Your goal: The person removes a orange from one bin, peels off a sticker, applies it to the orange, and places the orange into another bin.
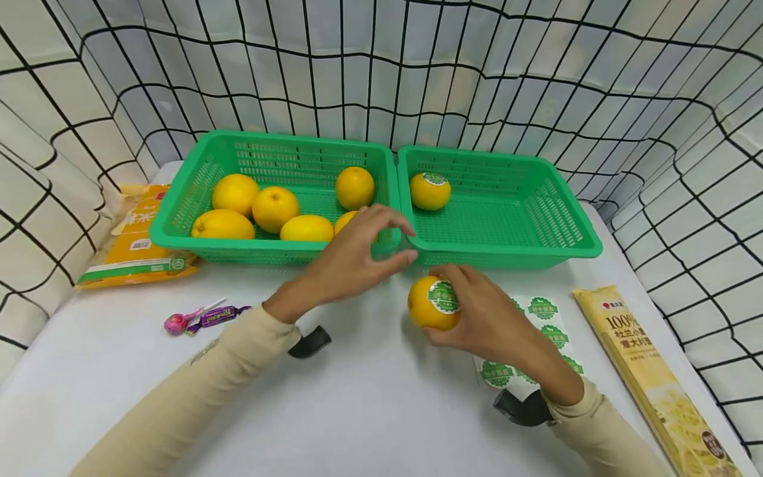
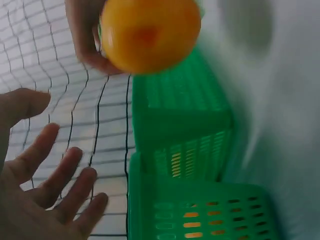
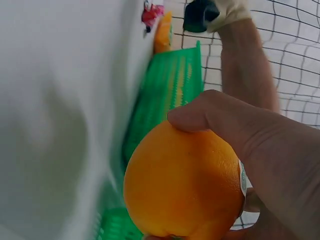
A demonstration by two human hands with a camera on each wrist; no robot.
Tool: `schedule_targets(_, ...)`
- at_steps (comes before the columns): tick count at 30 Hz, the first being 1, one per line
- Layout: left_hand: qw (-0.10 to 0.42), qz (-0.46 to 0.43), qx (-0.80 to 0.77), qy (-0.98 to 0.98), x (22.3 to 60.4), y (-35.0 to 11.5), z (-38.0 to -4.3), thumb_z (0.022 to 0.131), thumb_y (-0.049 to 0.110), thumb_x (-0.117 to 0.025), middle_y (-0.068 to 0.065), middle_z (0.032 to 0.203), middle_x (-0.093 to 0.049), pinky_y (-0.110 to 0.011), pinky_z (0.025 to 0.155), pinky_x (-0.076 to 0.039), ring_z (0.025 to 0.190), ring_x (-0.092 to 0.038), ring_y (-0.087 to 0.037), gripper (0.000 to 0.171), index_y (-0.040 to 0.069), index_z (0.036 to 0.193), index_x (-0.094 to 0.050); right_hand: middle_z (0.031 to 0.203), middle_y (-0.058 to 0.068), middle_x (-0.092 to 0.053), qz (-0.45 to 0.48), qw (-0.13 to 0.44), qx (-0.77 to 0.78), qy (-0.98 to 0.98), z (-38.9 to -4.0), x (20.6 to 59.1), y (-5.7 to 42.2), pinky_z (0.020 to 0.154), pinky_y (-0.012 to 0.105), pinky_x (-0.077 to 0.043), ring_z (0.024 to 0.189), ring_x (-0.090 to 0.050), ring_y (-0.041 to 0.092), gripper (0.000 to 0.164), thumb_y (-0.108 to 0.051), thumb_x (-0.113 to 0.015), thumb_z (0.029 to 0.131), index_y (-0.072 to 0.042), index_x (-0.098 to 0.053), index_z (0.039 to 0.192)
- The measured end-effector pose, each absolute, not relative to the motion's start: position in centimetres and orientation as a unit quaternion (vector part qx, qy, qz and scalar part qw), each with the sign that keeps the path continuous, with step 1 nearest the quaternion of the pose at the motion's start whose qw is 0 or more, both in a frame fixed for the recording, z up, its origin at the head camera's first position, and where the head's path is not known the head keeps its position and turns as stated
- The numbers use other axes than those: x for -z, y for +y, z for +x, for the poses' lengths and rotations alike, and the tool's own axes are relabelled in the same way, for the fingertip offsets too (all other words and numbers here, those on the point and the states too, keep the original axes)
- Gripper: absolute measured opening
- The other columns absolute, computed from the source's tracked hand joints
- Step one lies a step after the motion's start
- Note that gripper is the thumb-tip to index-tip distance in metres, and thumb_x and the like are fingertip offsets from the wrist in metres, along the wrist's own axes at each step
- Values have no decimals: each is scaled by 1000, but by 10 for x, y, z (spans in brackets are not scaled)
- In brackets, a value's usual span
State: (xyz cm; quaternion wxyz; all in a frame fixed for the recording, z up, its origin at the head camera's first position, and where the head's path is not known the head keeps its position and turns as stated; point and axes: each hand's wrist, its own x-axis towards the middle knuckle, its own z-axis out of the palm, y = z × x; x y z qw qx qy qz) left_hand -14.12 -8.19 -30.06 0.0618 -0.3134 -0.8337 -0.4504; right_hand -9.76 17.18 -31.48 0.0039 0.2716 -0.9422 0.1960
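Observation:
My right hand [image 1: 485,315] grips an orange [image 1: 433,303] just above the table, in front of the seam between two green baskets. A green-and-white sticker [image 1: 444,297] is on the fruit's side. Up close in the right wrist view, my thumb lies over the orange [image 3: 182,185] and the sticker's edge shows. My left hand [image 1: 357,255] holds nothing; its parted fingers hover over the front right corner of the left basket [image 1: 268,252]. Several oranges lie in that basket, one partly hidden by this hand. The right basket [image 1: 507,258] contains one stickered orange [image 1: 430,191].
A sheet of green stickers [image 1: 557,334] lies partly under my right forearm. To its right is a long yellow pasta packet [image 1: 656,377]. An orange-and-white food bag [image 1: 134,245] and wrapped candies [image 1: 217,317] are at left. Black wire mesh [image 1: 369,86] encloses the table's back and sides.

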Motion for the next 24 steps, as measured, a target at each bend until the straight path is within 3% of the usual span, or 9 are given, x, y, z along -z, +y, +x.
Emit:
schedule_targets(5,9,-270,420,-867,289,-71,-197,104,32,-72,-7,155,-50,-47,121,-34,146,-36,-29,44,12,141,-61,135,12,-61,260,-2,-199,-945,-105,291,193,83,41,-62,102,-64,27,80,-36,-92,80,-13,-51,145)
schedule_targets(10,-37,-240,377,-893,287,-62,-231,106,29,-68,-12,167,-37,-48,125,-28,154,-26,-32,49,10,150,-55,142,12,-58,239,-23,-208,-948,-122,266,214,86,44,-62,108,-61,29,77,-36,-88,85,-13,-50,148)
schedule_targets(15,-84,-238,338,-907,290,-62,-239,107,25,-66,-14,170,-30,-48,125,-30,153,-23,-33,53,5,154,-52,137,18,-58,236,-26,-192,-952,-160,244,224,89,50,-59,113,-58,34,74,-35,-86,88,-9,-49,148)
schedule_targets(24,-91,-248,297,-918,293,-63,-237,110,31,-61,-15,174,-23,-45,130,-24,159,-16,-30,52,3,153,-52,126,28,-63,242,-70,-113,-961,-246,233,220,81,48,-52,101,-58,38,77,-26,-81,87,0,-43,149)
